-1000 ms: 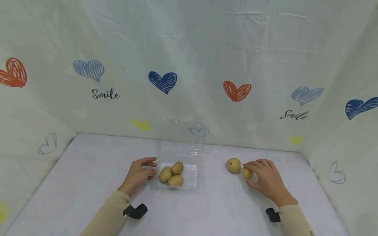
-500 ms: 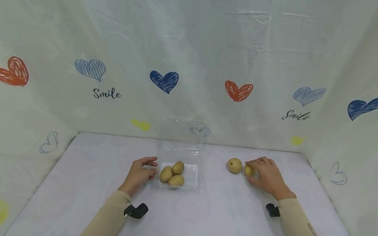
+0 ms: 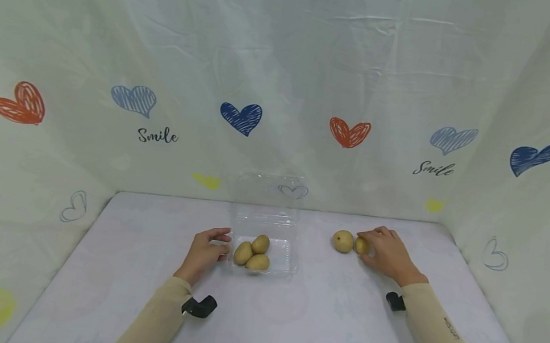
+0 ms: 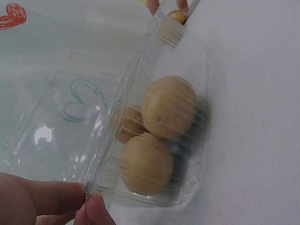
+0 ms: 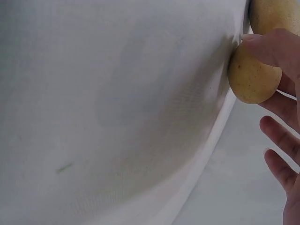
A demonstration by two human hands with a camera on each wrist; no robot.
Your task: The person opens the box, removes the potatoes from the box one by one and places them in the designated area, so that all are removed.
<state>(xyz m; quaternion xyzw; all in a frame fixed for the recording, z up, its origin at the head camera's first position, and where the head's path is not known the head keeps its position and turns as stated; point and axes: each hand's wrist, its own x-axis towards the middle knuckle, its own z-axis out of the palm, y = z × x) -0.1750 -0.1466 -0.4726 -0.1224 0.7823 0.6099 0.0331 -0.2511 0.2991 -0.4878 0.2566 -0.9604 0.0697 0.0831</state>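
On the white-covered table we see a person's two hands set well apart, each one busy with something. The left hand is at the left side of a clear plastic hinged box, and in the left wrist view we find its thumb and a finger pinching the thin rim there. The box's clear plastic lid stands raised on the far side, and through it we can make out an outlined blue heart. Inside the box, gathered toward its left half, we count three pale yellow-brown oval potatoes: one at the left, one farther back, one at the near side. Off to the right, the right hand grips a small yellow-brown potato between thumb and finger, while in the right wrist view two other fingers reach out clear of it. Whether this potato touches the tabletop we cannot tell. Just left of it lies a larger, rounder yellow potato. We also notice a beige sleeve on the left arm and a pale cloth wall behind, printed with red, blue and yellow hearts.
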